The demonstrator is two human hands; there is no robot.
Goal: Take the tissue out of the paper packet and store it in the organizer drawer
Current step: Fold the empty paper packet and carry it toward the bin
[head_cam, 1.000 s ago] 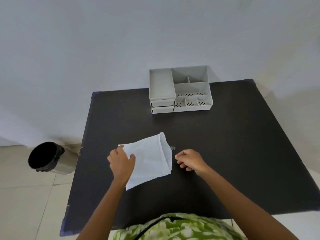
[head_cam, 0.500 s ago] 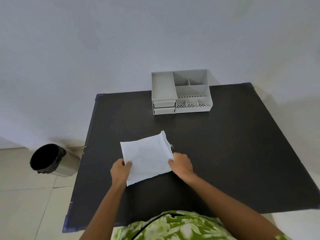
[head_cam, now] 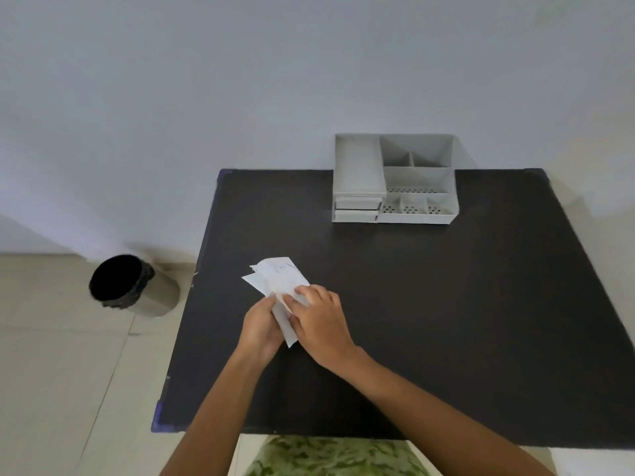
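Observation:
The white paper packet (head_cam: 280, 280) is lifted off the black table (head_cam: 429, 286) and held edge-on between both hands. My left hand (head_cam: 258, 324) grips its lower left side. My right hand (head_cam: 319, 321) closes over its right side, fingers on the paper. I cannot tell the tissue apart from the packet. The grey organizer (head_cam: 395, 180) stands at the table's far edge against the wall, with two shut drawers (head_cam: 357, 209) stacked at its front left.
A black-lined waste bin (head_cam: 132, 286) stands on the tiled floor left of the table. The organizer has several open compartments on its right. The table's near edge is at my body.
The packet lay flat on the table with my hands at its edges. Both hands have now picked it up and turned it on edge. The view has shifted left.

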